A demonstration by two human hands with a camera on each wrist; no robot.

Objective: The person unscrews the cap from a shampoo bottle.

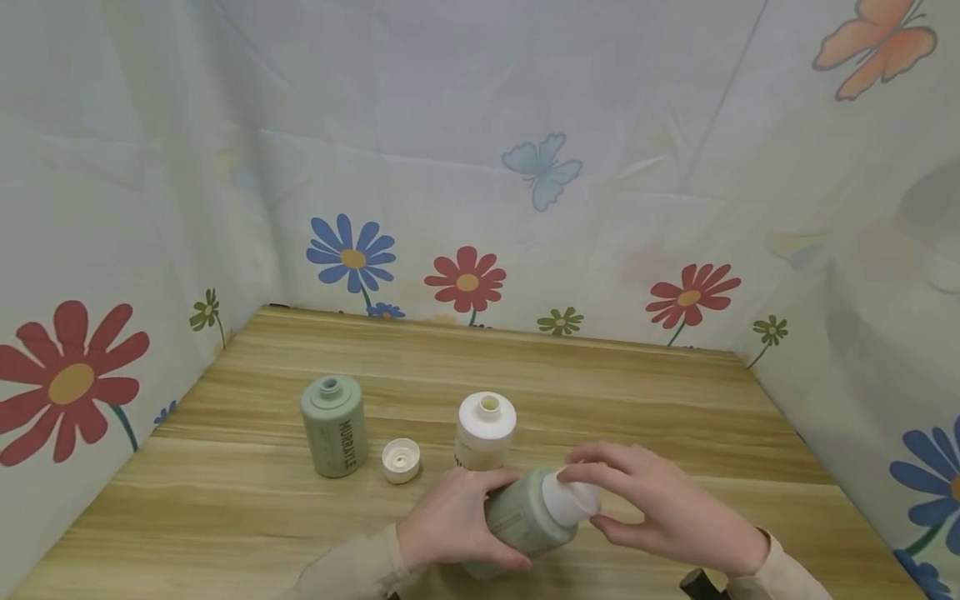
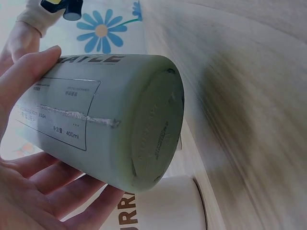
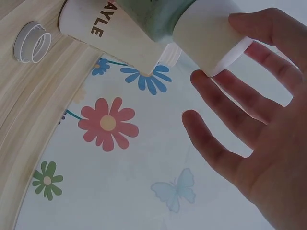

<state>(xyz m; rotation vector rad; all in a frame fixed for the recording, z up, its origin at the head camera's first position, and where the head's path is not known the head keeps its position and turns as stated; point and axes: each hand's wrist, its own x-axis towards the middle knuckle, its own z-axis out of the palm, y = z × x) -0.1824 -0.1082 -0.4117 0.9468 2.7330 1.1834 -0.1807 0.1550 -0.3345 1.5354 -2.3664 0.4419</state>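
My left hand (image 1: pixel 457 518) grips a pale green body wash bottle (image 1: pixel 517 518), tilted over the front of the table with its neck end toward the right. A white cap (image 1: pixel 567 498) sits on that end. My right hand (image 3: pixel 259 105) pinches the cap with the thumb on one side and fingertips at its far edge; one finger stands off it. In the left wrist view the bottle's base (image 2: pixel 156 129) faces the camera, and a scratched label shows on its side. A white bottle (image 1: pixel 486 429) without a cap stands just behind the held bottle, partly hidden by it.
Left of the white bottle, a white cap (image 1: pixel 401 461) lies with its hollow side up. Farther left stands a second green bottle (image 1: pixel 334 427), its neck uncapped. The wooden table (image 1: pixel 600 383) meets a flower-printed curtain (image 1: pixel 420 183) at the back and sides.
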